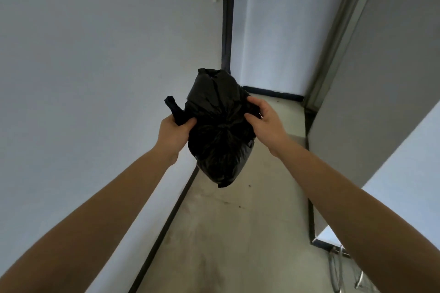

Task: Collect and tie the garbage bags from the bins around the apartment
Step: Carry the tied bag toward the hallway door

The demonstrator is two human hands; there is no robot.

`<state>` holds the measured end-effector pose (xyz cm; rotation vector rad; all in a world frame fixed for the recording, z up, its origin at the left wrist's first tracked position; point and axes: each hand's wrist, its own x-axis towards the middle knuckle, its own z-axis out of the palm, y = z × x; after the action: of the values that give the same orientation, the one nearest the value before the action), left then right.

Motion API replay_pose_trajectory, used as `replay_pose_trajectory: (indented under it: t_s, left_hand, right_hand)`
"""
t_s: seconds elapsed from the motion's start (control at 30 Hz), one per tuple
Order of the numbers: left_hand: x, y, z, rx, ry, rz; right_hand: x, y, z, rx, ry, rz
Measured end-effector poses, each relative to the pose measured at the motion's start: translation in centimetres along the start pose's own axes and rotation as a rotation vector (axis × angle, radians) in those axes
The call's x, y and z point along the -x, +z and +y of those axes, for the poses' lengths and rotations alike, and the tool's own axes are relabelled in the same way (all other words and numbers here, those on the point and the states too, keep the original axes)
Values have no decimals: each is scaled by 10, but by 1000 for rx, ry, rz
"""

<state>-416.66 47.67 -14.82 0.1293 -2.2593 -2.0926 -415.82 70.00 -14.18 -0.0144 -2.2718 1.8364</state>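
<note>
The black garbage bag (220, 131) hangs in the air above the floor (214, 233) of a narrow corridor, held up between both hands. The left hand (175, 133) has its fingers closed around a twisted ear of plastic at the left side of the bag. The right hand (266, 121) grips the bag's right side, though the plastic hides its fingertips. The film looks thin, soft and a little slippery, and the load probably light. The gathered neck is the safest place to hold.

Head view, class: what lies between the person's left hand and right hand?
In the head view, the black garbage bag fills the stretch between the left hand and the right hand; both grip it.
</note>
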Motion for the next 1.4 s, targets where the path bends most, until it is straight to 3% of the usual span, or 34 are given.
replay_pose_trajectory:
  t_s: [0.2, 0.4, 0.67, 0.83, 0.97, 1.13, 1.4]
  left_hand:
    - [-147, 39, 16, -83, 42, -19]
    - [-289, 95, -32, -200, -18, -10]
    - [-490, 167, -137, -259, -336, 10]
    - [-565, 186, -215, -243, -520, 63]
    - [-610, 188, -327, -234, -689, 107]
    - [-639, 180, -530, -293, -879, 84]
    - [-649, 181, -792, -257, -992, 151]
  right_hand:
    - [-136, 8, 26, 5, 47, 60]
    - [-275, 11, 117, 1, 91, 63]
    - [-473, 25, 273, 166, 261, -9]
    - [-540, 56, 364, 250, 402, -106]
    - [-562, 100, 473, 348, 536, -194]
    - [-542, 165, 650, 383, 714, -228]
    - [-486, 254, 904, 371, 898, -265]
